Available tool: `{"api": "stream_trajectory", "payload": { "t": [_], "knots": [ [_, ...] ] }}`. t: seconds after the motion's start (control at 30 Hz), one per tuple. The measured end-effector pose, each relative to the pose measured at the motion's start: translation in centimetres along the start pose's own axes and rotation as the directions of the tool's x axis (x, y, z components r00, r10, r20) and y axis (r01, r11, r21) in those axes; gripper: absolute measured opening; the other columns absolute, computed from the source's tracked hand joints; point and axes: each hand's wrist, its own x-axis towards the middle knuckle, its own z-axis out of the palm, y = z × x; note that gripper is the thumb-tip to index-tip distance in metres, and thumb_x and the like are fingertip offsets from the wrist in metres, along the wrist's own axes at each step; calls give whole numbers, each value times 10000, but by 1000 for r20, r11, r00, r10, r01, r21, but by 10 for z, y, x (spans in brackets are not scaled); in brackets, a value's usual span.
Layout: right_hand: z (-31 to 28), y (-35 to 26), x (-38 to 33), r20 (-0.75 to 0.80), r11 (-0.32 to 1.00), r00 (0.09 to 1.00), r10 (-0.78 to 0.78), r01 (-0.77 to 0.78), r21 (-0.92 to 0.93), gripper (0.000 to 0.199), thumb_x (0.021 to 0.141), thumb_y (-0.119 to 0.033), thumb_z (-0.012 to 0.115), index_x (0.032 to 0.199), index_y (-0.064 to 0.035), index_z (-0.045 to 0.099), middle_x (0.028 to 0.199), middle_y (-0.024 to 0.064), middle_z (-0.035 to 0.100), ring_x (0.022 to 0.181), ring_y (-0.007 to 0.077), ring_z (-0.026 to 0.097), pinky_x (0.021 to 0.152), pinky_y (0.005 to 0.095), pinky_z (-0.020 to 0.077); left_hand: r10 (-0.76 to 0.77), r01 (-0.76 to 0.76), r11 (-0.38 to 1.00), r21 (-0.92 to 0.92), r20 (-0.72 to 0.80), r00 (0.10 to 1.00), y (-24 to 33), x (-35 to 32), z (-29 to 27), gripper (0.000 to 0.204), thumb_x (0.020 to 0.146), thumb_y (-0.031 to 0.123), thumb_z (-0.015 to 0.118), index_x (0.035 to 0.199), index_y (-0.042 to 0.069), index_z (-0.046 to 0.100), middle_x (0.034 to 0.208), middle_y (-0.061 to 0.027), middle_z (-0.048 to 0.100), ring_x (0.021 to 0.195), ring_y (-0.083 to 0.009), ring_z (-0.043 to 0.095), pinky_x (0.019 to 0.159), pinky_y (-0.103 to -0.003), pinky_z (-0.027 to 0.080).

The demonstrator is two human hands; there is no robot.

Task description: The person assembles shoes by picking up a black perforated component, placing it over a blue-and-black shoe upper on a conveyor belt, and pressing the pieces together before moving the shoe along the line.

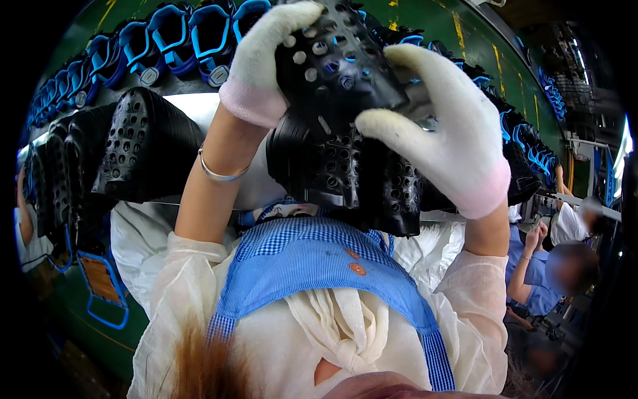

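Both my hands wear white knit gloves with pink cuffs. My left hand [266,60] and my right hand [438,126] together grip a black perforated clog shoe [339,66], held up close in front of me. Right below it lie more black perforated clogs [359,179] in a stack on the grey line surface. A thin silver bangle [219,174] circles my left wrist. My blue checked apron [312,259] and white sleeves fill the lower part of the view.
A row of black clogs [126,153] stands at the left. Blue-lined black shoes [166,36] run along the back, and more [531,146] at the right. A green floor [425,20] lies behind. Another person [551,266] in blue sits at the right.
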Motion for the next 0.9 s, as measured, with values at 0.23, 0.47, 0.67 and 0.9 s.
{"api": "stream_trajectory", "payload": {
  "t": [0.23, 0.47, 0.67, 0.9],
  "knots": [
    [38, 35, 27, 43, 998, 997, 57, -59, 34, 526, 721, -448, 730, 944, 4, 584, 839, 166, 619, 787, 310, 638, 684, 389, 507, 72, -75, 986, -146, -30, 997, -15, 31, 4, 204, 889, 172, 529, 1039, 42, 579, 882, -46, 606, 796, -142, 597, 724, -283, 503],
    [61, 51, 50, 5, 993, 999, 39, -39, 113, 422, 748, -380, 698, 827, 20, 589, 710, 180, 625, 656, 333, 641, 627, 382, 520, 217, -234, 964, -125, -135, 967, -26, 62, -11, 104, 909, 182, 582, 979, 110, 558, 841, 2, 540, 730, -101, 534, 638, -251, 463],
    [47, 89, 70, 47, 994, 999, 6, -1, -110, 354, 779, -350, 628, 832, 1, 639, 691, 193, 623, 654, 338, 639, 636, 390, 522, -1, 61, 783, 620, -97, 995, -50, 80, -66, 450, 925, 421, 551, 1063, -3, 616, 899, -28, 610, 829, -111, 577, 742, -261, 493],
    [55, 142, 122, 454, 955, 876, 164, -25, -296, 400, 807, -369, 603, 894, 18, 650, 734, 177, 635, 673, 274, 631, 665, 352, 501, -143, -307, 255, 917, 350, 926, -86, 74, -102, 373, 868, 255, 554, 1167, 38, 599, 1111, -162, 601, 1054, -295, 560, 934, -356, 442]
  ]
}}
